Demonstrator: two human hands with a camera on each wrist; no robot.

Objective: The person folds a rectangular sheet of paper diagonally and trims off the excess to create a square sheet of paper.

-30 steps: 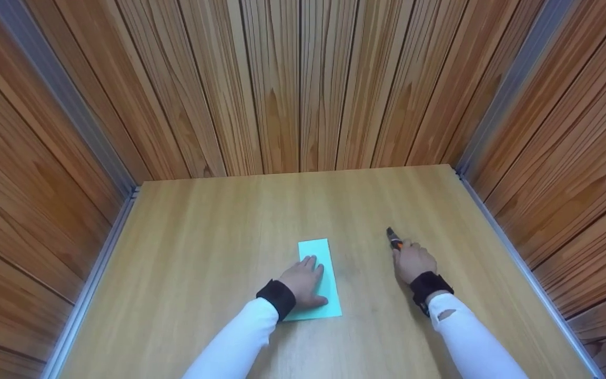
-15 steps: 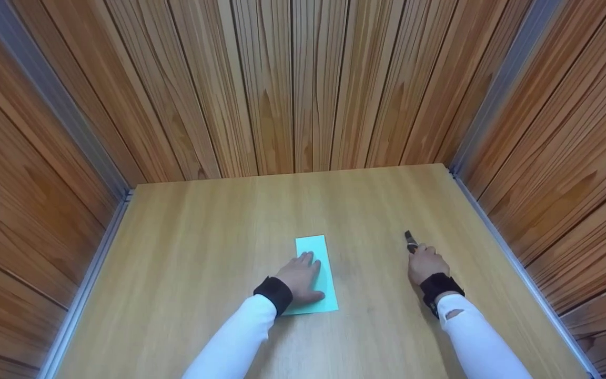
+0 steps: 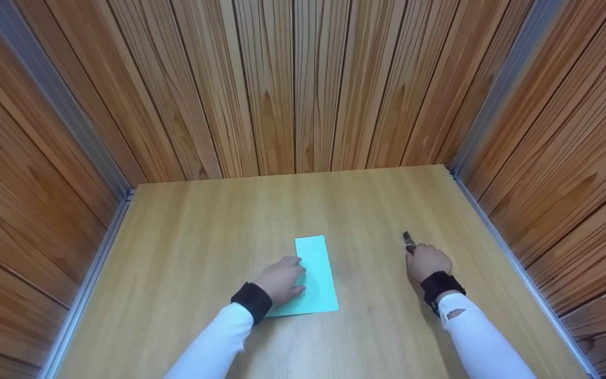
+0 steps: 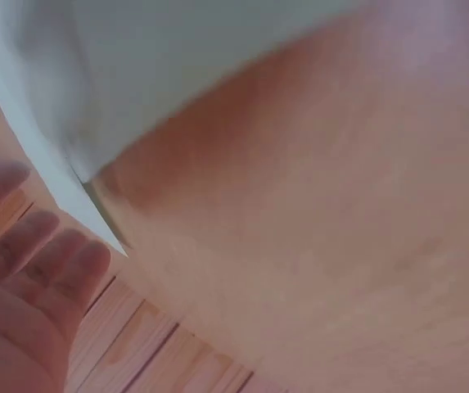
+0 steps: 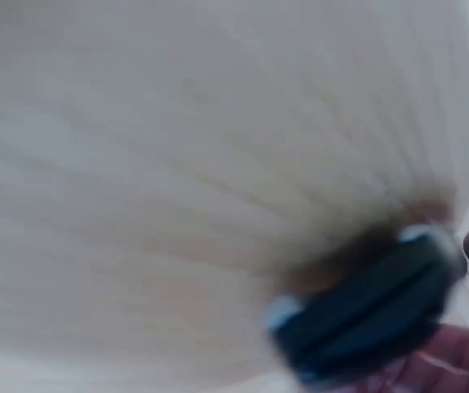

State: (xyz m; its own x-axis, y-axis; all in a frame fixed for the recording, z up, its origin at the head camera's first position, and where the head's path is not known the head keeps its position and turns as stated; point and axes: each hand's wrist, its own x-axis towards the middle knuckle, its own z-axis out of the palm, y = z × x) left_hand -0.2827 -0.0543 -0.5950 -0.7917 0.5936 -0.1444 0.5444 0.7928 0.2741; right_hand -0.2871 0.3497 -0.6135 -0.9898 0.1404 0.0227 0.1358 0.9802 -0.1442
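A light turquoise sheet of paper (image 3: 320,281) lies on the wooden table in the head view. Over its left edge is my left hand (image 3: 279,280), fingers loosely bent, thumb apart and nothing gripped. The left wrist view has these fingers beside the pale paper (image 4: 160,74), whose edges show two corners, one past the other. My right hand (image 3: 429,262), farther right, grips a short dark handheld tool (image 3: 409,242) pointing away from me. Up close in the right wrist view, the tool (image 5: 365,311) is blurred, black with silvery ends; its exact kind I cannot tell.
The wooden tabletop (image 3: 213,226) is bounded by a plank wall (image 3: 276,105) at the back and further plank walls at both sides. Grey metal rails (image 3: 524,268) run along its left and right edges.
My left hand has slid left from the middle of the paper to its left edge, baring more of it. My right hand moved slightly right with the dark tool, then stayed nearly still.
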